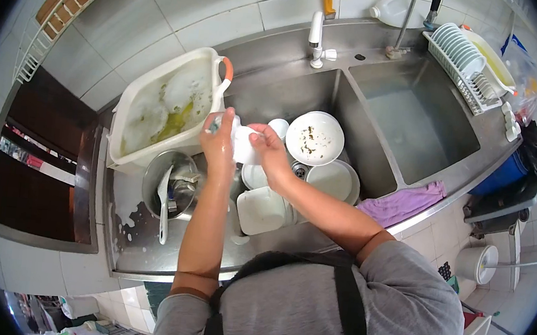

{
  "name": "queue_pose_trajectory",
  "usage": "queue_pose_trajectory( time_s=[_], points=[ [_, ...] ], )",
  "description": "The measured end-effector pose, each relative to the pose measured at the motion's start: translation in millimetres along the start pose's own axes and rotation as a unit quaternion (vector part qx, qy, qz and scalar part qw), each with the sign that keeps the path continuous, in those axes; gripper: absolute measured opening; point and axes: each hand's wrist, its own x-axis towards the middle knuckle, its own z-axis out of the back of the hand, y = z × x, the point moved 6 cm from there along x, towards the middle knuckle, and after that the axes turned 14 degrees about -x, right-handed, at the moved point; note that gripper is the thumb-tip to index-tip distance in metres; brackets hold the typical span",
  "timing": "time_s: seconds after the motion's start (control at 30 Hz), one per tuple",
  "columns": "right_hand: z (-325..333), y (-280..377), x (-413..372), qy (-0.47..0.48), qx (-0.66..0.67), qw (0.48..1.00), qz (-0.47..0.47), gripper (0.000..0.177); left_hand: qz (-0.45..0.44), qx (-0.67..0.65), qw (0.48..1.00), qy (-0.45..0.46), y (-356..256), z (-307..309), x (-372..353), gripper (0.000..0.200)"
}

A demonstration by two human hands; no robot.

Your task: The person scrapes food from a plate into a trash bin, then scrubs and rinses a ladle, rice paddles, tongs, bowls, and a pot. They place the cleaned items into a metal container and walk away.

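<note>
Above the left sink basin, my left hand (219,142) and my right hand (271,155) hold a small white piece of dishware (245,144) between them. Something pale and greenish is tucked in my left hand, too small to name. In the basin below lie a white bowl with dark food bits (315,138), round plates (334,181) and a squarish white dish (262,211). Left of my hands stands a white tub (128,160) of foamy, yellowish water. A metal pot (151,175) with a white ladle and utensils sits in front of it.
A white faucet (317,40) rises behind the basins. The right basin (415,117) holds cloudy water. A purple cloth (404,203) lies on the front edge. A dish rack (462,67) with plates stands at the right, near a blue bin (504,172).
</note>
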Motion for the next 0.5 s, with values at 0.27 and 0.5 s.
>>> queue_pose_trajectory(
  time_s=[0.27, 0.5],
  points=[
    [0.4, 5.6, 22.7, 0.102, 0.21, 0.972, 0.008, 0.042, -0.048, -0.192, 0.979, 0.058, 30.3, -24.5, -39.4, 0.018],
    [-9.2, 10.6, 2.8, 0.048, 0.162, 0.986, 0.009, 0.051, -0.309, 0.229, 0.916, 0.117, 10.3, -42.3, -33.5, 0.026]
  ],
)
